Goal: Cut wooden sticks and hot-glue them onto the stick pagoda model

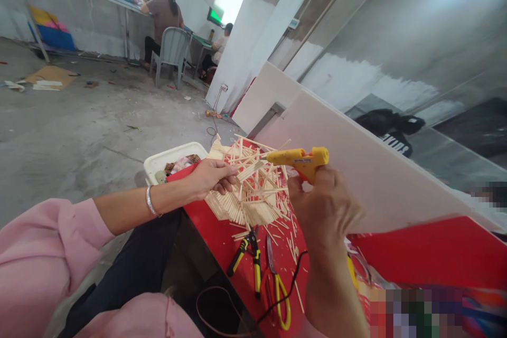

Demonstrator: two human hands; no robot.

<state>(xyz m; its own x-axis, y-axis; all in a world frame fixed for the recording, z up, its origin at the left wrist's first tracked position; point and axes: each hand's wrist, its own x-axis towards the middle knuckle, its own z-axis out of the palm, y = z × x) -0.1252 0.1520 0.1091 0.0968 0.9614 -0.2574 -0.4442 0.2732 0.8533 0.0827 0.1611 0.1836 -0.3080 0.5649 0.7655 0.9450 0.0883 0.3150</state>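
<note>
A: Item one?
B: Stick model [253, 190], pale wooden sticks glued crisscross, standing on the red table [435, 253] at its near corner. Left hand [212, 177] grips its left edge, fingers curled round the sticks.

A: Item two?
B: Glue gun [299, 159], yellow, nozzle pointing left and touching the model's top. Right hand [322, 211] is clenched round its grip. A black cord [285, 298] runs down off the table edge.

A: On the table beside it?
B: Loose sticks [287, 240] scattered just below the model. Pliers [247, 256], yellow and black, then cutters [277, 285] with yellow handles, side by side.

A: Around that?
B: White tub [158, 161] behind the left hand, scraps inside. White board [376, 179] leaning behind the table.

A: Further off?
B: Two people [162, 16] seated at a far bench, one on a grey chair [172, 53].
</note>
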